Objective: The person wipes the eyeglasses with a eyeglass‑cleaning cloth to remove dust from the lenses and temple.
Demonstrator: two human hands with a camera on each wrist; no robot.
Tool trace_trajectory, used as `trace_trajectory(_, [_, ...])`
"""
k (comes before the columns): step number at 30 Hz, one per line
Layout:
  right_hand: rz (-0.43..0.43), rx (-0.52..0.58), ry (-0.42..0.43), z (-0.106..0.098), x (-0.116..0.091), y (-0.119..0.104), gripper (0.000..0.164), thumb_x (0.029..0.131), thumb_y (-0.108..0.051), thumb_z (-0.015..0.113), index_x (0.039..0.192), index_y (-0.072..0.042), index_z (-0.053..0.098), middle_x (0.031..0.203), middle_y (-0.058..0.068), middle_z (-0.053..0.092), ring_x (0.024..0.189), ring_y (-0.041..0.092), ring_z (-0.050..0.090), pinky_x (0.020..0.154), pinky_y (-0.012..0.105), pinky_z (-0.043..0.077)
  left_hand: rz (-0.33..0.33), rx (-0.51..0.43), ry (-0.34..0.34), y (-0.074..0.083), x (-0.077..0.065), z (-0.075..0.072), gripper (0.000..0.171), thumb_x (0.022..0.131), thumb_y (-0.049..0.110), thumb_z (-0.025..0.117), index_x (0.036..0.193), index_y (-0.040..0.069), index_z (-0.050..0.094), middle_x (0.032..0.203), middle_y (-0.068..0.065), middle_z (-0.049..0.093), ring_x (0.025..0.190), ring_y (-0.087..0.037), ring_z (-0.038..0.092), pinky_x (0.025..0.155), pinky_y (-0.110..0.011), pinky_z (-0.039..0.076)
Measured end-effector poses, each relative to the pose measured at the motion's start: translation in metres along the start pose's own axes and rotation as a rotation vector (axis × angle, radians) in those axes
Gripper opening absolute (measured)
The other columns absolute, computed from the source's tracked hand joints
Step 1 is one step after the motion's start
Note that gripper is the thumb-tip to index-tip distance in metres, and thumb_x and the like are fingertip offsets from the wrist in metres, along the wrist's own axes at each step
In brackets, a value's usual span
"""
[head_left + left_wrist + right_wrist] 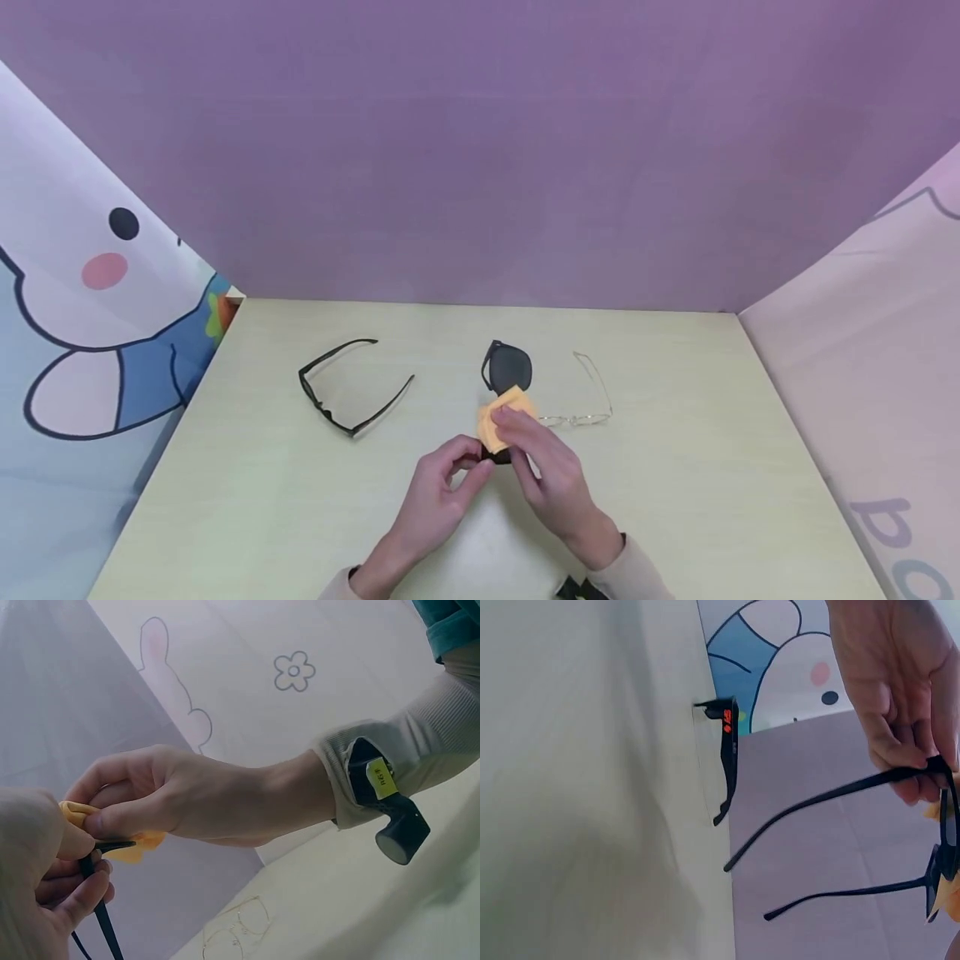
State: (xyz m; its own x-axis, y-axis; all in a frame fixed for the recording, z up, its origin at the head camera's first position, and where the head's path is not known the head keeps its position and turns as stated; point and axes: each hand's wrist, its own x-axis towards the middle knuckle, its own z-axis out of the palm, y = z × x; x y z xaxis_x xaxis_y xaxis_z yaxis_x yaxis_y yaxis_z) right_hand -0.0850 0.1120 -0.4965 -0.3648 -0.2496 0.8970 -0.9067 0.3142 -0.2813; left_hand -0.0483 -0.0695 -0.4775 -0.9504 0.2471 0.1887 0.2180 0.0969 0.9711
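Black sunglasses [511, 367] are up off the table, one dark lens showing beyond the cloth. My left hand [438, 496] pinches their near corner by the hinge; in the right wrist view the left hand [904, 690] grips that corner and both temples [817, 801] stick out unfolded. A yellow-orange cloth [512, 402] covers the nearer lens. My right hand [551, 475] holds this cloth against the lens between thumb and fingers. In the left wrist view the right hand [161, 791] bunches the cloth [135, 851] around the frame, and the lens beneath is hidden.
Another black-framed pair of glasses [330, 408] lies unfolded on the table [225, 517] to the left, orange lettering on its temple. Thin wire-rimmed glasses [576, 420] lie just right of the cloth. A purple wall [480, 167] closes the back, with printed panels at both sides.
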Motion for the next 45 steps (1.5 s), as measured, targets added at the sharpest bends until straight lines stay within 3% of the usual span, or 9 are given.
trace_trajectory(8, [-0.11, 0.025, -0.014, 0.001, 0.001, -0.01, 0.018, 0.104, -0.001, 0.057, 0.103, 0.01, 0.071, 0.117, 0.023, 0.073, 0.112, 0.033, 0.071, 0.106, 0.034, 0.053, 0.065, 0.02, 0.042, 0.003, 0.0, 0.0, 0.023, 0.093, -0.007, 0.067, 0.113, 0.004, 0.069, 0.102, -0.005, 0.072, 0.088, -0.012, 0.066, 0.083, -0.026, 0.059])
trace_trajectory(19, [0.032, -0.007, -0.021, -0.005, 0.007, -0.005, 0.021, 0.106, -0.004, 0.053, 0.111, 0.009, 0.069, 0.118, 0.021, 0.072, 0.117, 0.03, 0.069, 0.108, 0.031, 0.051, -0.004, -0.005, 0.015, 0.006, -0.001, 0.0, 0.004, 0.099, 0.006, 0.068, 0.103, 0.006, 0.069, 0.104, -0.006, 0.071, 0.093, -0.018, 0.069, 0.088, -0.028, 0.06])
trace_trajectory(31, [-0.09, 0.037, 0.009, 0.0, 0.002, -0.014, 0.018, 0.104, -0.001, 0.058, 0.103, 0.011, 0.071, 0.116, 0.022, 0.073, 0.112, 0.033, 0.071, 0.106, 0.034, 0.053, 0.09, -0.005, 0.066, 0.003, -0.002, 0.001, 0.019, 0.093, -0.008, 0.067, 0.108, 0.002, 0.07, 0.102, -0.007, 0.072, 0.088, -0.01, 0.067, 0.083, -0.026, 0.06])
trace_trajectory(38, [-0.024, 0.012, 0.016, -0.004, 0.005, -0.004, 0.02, 0.105, -0.001, 0.054, 0.107, 0.011, 0.069, 0.116, 0.023, 0.073, 0.115, 0.031, 0.07, 0.108, 0.032, 0.051, 0.017, -0.031, 0.036, 0.005, -0.003, 0.001, 0.007, 0.098, 0.003, 0.068, 0.104, 0.004, 0.069, 0.103, -0.007, 0.071, 0.091, -0.026, 0.069, 0.087, -0.027, 0.059])
trace_trajectory(40, [-0.006, 0.021, 0.022, -0.004, 0.006, -0.002, 0.02, 0.105, -0.001, 0.054, 0.108, 0.011, 0.069, 0.115, 0.024, 0.072, 0.118, 0.03, 0.069, 0.109, 0.033, 0.051, -0.005, -0.033, 0.032, 0.006, -0.003, 0.001, 0.007, 0.098, 0.005, 0.068, 0.105, 0.005, 0.069, 0.104, -0.007, 0.072, 0.093, -0.024, 0.069, 0.088, -0.027, 0.059])
trace_trajectory(45, [0.012, 0.023, 0.029, -0.002, 0.004, -0.006, 0.02, 0.105, -0.002, 0.054, 0.106, 0.01, 0.069, 0.115, 0.025, 0.072, 0.121, 0.028, 0.068, 0.109, 0.034, 0.05, 0.036, -0.034, 0.043, 0.006, -0.004, 0.002, 0.007, 0.098, 0.002, 0.067, 0.105, 0.003, 0.069, 0.104, -0.008, 0.072, 0.092, -0.024, 0.069, 0.088, -0.027, 0.059])
